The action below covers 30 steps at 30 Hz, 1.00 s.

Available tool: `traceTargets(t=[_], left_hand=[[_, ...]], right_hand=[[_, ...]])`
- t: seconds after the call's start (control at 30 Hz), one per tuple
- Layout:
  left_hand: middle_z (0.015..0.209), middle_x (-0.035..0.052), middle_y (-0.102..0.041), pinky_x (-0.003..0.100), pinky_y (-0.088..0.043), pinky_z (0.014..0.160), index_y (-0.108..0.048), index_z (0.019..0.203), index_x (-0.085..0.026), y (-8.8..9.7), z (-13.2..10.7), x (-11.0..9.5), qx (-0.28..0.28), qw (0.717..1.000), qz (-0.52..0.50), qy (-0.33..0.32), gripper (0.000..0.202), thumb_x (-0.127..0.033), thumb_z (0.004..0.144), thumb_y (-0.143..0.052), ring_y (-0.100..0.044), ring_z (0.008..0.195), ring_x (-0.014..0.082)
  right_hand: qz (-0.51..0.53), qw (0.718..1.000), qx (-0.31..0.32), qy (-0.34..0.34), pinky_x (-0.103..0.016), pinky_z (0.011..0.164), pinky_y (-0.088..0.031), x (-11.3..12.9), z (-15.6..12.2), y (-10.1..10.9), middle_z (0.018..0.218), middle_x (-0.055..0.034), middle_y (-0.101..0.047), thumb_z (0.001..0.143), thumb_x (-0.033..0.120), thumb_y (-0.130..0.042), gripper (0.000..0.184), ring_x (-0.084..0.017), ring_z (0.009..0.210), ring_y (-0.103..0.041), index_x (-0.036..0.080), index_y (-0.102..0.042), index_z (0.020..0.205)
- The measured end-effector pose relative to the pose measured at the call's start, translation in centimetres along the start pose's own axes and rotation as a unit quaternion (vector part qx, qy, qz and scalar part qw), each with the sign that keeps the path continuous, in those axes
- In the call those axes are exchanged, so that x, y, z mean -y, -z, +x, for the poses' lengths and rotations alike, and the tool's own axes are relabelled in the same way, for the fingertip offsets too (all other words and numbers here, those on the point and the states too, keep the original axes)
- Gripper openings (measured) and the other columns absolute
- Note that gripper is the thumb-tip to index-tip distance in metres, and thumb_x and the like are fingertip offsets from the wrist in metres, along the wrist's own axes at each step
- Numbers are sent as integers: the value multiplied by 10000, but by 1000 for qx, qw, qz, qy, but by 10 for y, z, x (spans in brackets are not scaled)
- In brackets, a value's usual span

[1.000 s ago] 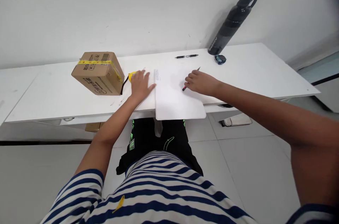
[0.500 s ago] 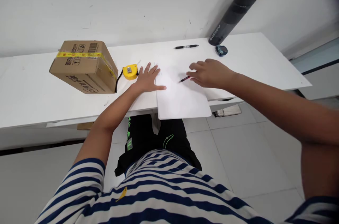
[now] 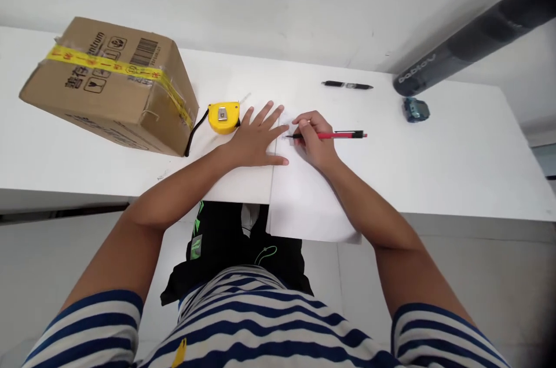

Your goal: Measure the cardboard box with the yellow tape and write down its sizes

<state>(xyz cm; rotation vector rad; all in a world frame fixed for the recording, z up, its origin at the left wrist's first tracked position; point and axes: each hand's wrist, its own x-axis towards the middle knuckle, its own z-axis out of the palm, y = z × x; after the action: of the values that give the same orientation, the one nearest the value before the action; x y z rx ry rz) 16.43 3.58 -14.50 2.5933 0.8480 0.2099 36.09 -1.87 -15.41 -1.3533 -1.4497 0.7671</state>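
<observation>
White paper (image 3: 310,203) lies on the white table, its near end sticking out past the front edge. My left hand (image 3: 258,139) rests flat with fingers spread across the paper's left edge. In my right hand (image 3: 317,142) is a red and black pen (image 3: 334,135), held in a writing grip. Its tip points left and meets the paper close to my left fingers, beside faint marks. Just left of my left hand sits a yellow tape measure (image 3: 223,119) with a black strap.
A taped cardboard box (image 3: 113,87) stands at the left of the table (image 3: 469,165). Toward the back right lie a black pen (image 3: 347,85) and a small dark teal object (image 3: 416,109). A tall dark bottle (image 3: 456,43) stands by the wall.
My right hand has moved left over the paper and turned the pen into a writing grip, its tip now near my left hand. The view has shifted closer to the table.
</observation>
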Motion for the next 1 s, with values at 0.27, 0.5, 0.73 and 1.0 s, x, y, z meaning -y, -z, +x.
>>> traceTargets(t=[0.27,0.5,0.73,1.0], left_hand=[[1751,7,-211,686,32,1272,-426,1576,-334,-2,8,0,26,999,-31,25,1005,-806,727,-684,1,1602,511],[1744,24,-223,667,47,1273,-400,1579,-319,-5,9,1,23,1000,-12,1,978,-828,774,-621,-41,1606,494],[1755,67,-206,654,59,1279,-356,1600,-306,-15,9,8,-2,1000,8,-18,978,-838,806,-563,-100,1619,433],[1756,71,-212,652,62,1281,-386,1585,-304,-15,10,9,-5,1000,-1,-17,974,-819,787,-601,-109,1621,427]], right_hand=[[-65,997,3,-36,-341,605,-535,16,1,-3,633,-5,-665,909,649,-631,520,-166,623,-634,230,-591,604],[-75,997,23,-22,-341,622,-550,13,-4,-3,689,-3,-694,940,603,-618,472,-160,655,-649,229,-636,654],[-67,997,32,3,-314,594,-526,11,-3,-3,621,10,-661,920,641,-626,506,-134,597,-614,224,-627,633],[-78,997,7,12,-317,595,-517,10,-4,-3,655,-1,-686,921,678,-595,535,-142,621,-625,226,-633,637]])
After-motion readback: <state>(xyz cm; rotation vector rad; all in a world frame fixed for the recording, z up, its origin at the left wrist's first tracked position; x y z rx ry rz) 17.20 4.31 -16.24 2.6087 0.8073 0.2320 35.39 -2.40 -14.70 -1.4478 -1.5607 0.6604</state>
